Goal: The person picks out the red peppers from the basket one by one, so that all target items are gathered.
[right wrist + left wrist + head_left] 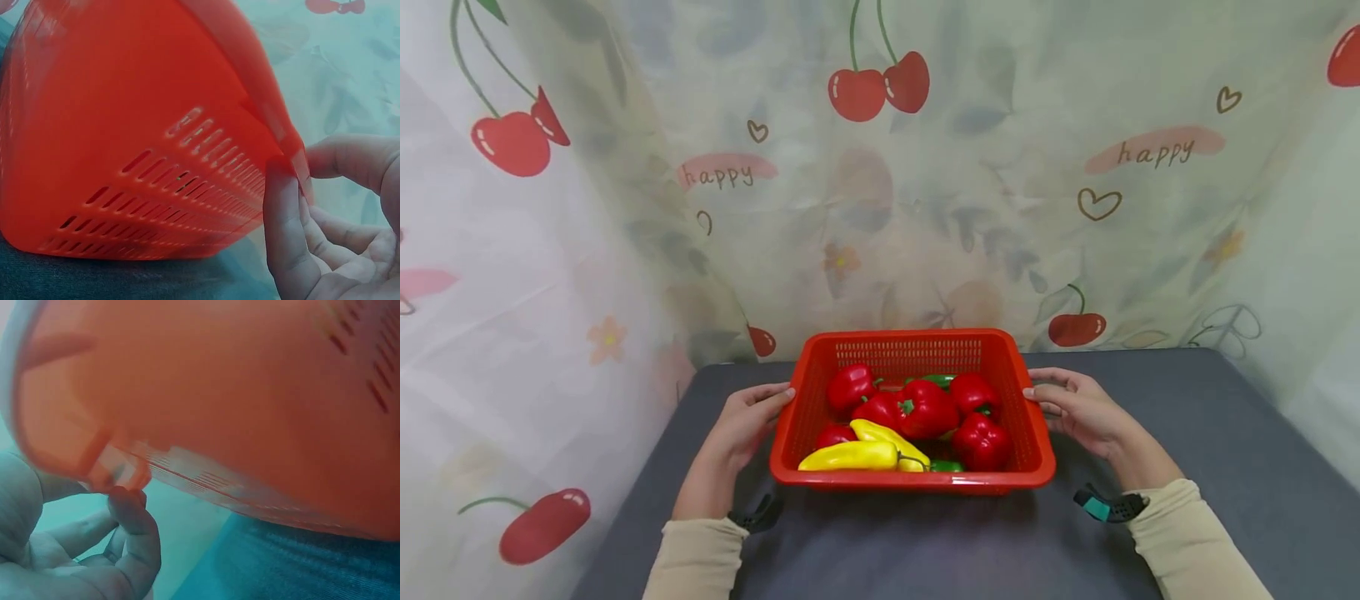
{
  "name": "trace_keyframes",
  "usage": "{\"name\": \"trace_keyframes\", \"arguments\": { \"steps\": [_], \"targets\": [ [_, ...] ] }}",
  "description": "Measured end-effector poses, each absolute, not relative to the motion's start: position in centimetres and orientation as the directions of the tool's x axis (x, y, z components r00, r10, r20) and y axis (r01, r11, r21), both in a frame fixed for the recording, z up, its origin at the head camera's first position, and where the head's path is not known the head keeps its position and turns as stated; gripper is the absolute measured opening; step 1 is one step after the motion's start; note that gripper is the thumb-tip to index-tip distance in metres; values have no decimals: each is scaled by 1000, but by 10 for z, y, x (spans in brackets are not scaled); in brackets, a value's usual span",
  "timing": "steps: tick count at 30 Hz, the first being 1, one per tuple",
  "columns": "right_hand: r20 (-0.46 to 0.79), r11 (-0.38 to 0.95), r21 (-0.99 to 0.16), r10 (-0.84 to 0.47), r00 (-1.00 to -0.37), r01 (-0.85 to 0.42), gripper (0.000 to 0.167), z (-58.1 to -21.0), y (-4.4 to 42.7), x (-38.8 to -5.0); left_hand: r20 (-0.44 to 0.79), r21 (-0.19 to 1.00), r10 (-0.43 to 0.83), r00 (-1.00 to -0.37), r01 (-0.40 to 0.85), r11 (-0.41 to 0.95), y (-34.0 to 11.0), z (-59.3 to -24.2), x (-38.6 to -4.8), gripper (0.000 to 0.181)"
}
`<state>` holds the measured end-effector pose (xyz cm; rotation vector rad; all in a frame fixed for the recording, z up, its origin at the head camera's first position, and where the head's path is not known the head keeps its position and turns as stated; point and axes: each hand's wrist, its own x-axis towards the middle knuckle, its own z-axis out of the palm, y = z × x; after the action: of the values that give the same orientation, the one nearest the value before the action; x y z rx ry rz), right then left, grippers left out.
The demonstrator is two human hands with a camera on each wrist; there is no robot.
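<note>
A red plastic basket [913,480] holds several red peppers [928,409], yellow peppers [850,456] and some green ones [946,467]. The left hand [741,429] pinches the basket's left rim between thumb and fingers; in the left wrist view its curled fingers [134,531] meet the rim's edge. On the opposite side the right hand [1086,412] pinches the right rim; the right wrist view shows thumb and fingers on either side of the rim, beside the slotted wall [144,187]. Whether the basket's bottom touches the table cannot be told.
Around the basket lies a dark grey tabletop [917,550]. A pale curtain [925,208] printed with cherries, hearts and words hangs behind the table and along both sides. Each wrist wears a dark band, the right one [1108,505] with a teal patch.
</note>
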<state>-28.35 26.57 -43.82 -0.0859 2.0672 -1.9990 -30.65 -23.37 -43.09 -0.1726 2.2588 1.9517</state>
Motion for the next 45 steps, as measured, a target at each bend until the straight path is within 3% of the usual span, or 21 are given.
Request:
{"name": "trace_keyframes", "arguments": {
  "steps": [13,29,45],
  "targets": [
    [-118,65,-992,-227,-967,106,64,-441,269,-278,-189,981,53,-981,-186,53,-234,-437,-306,52],
    [-157,-17,-986,-263,-952,167,58,-435,272,-283,-189,982,30,-982,-190,-14,-232,-442,-310,52],
    [-166,19,-986,-226,-960,166,62,-433,266,-282,-183,982,4,-983,-183,-45,-235,-448,-310,54]
  ]
}}
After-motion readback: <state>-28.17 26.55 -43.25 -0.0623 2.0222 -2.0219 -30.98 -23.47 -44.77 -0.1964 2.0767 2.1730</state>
